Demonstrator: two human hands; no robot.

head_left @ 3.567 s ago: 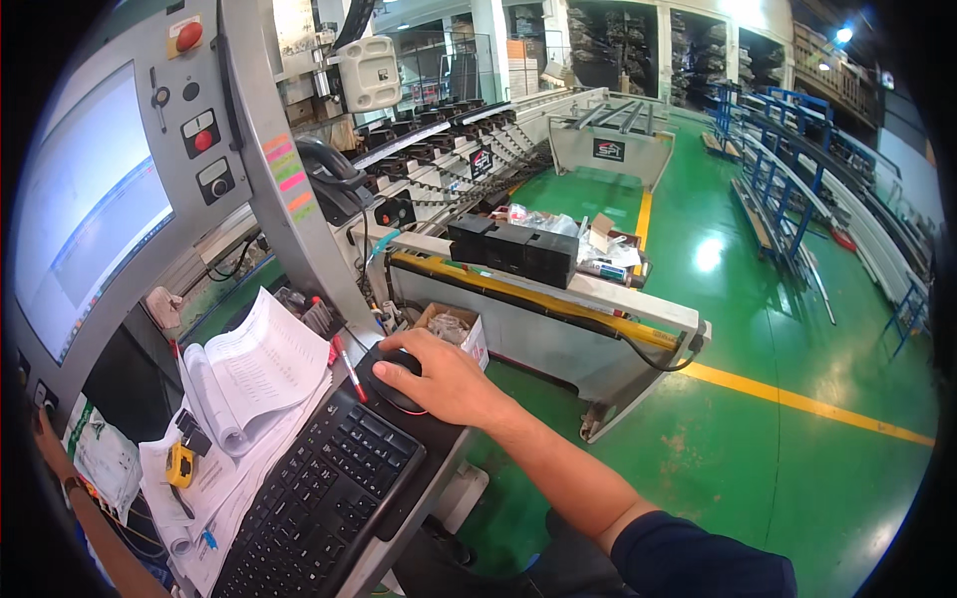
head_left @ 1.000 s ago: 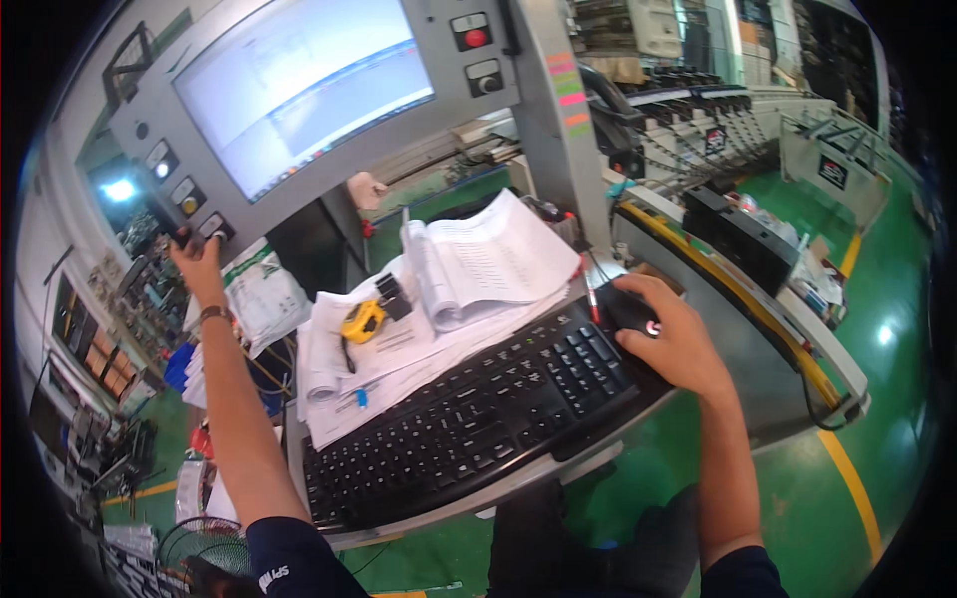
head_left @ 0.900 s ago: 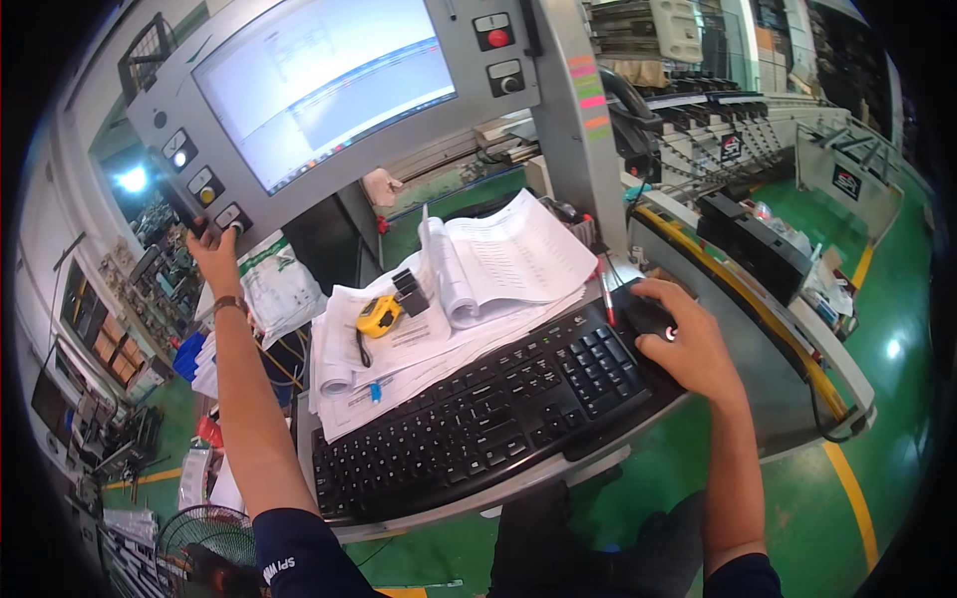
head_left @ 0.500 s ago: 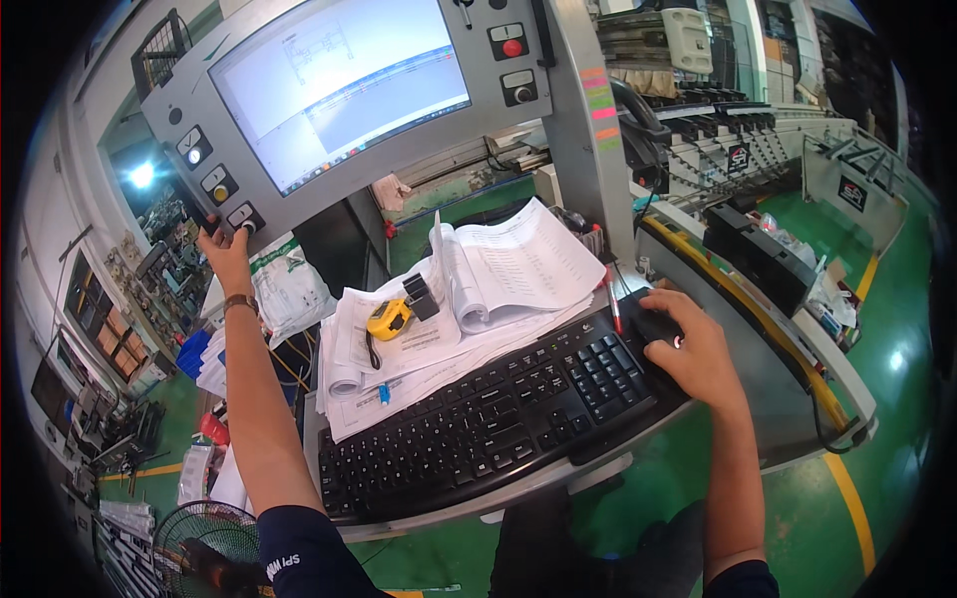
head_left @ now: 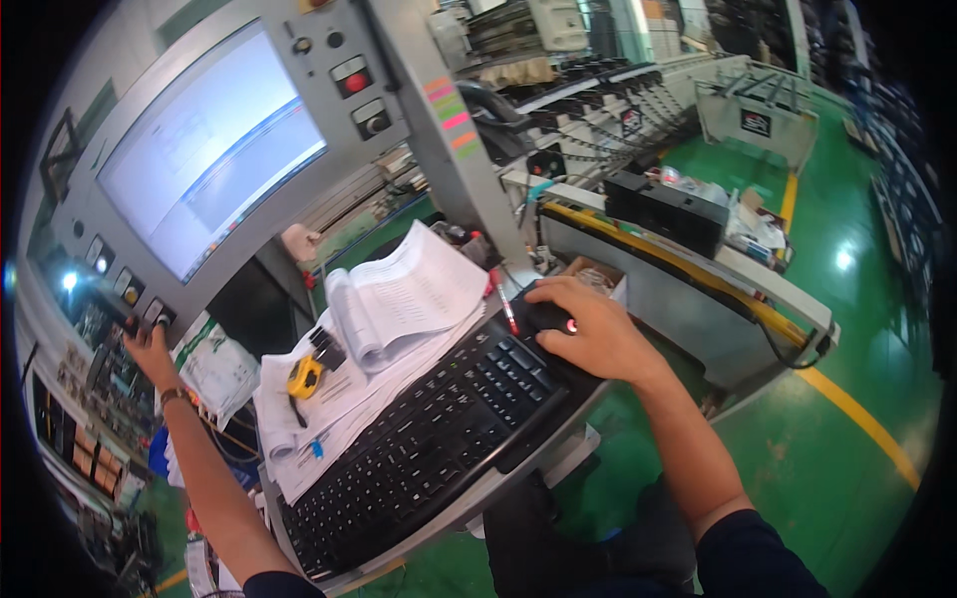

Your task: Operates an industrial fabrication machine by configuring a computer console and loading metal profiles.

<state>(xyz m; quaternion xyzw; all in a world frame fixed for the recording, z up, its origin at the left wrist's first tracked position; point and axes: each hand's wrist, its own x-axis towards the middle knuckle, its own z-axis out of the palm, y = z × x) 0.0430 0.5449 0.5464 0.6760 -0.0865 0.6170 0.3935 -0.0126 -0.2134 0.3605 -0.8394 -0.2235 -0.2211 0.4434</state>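
Note:
My right hand (head_left: 588,329) rests on a black computer mouse (head_left: 546,316) at the right end of a black keyboard (head_left: 424,448). My left hand (head_left: 150,344) reaches up to the lower left corner of a grey control panel (head_left: 389,60), its fingers on a round button or knob (head_left: 159,319). Above it a large lit screen (head_left: 204,149) fills the panel. Between my arms lies an open stack of printed papers (head_left: 399,299) with a yellow tape measure (head_left: 304,377) on it.
A red pen (head_left: 506,311) lies beside the mouse. Red and black buttons (head_left: 357,82) sit right of the screen. A yellow-edged machine bench (head_left: 698,289) with a black box (head_left: 668,209) stands to the right. The green floor (head_left: 857,299) has a yellow line.
My view has swung left from the bench to the panel, then tilted. My left hand has come up to the panel's lower left buttons. My right hand stays on the mouse.

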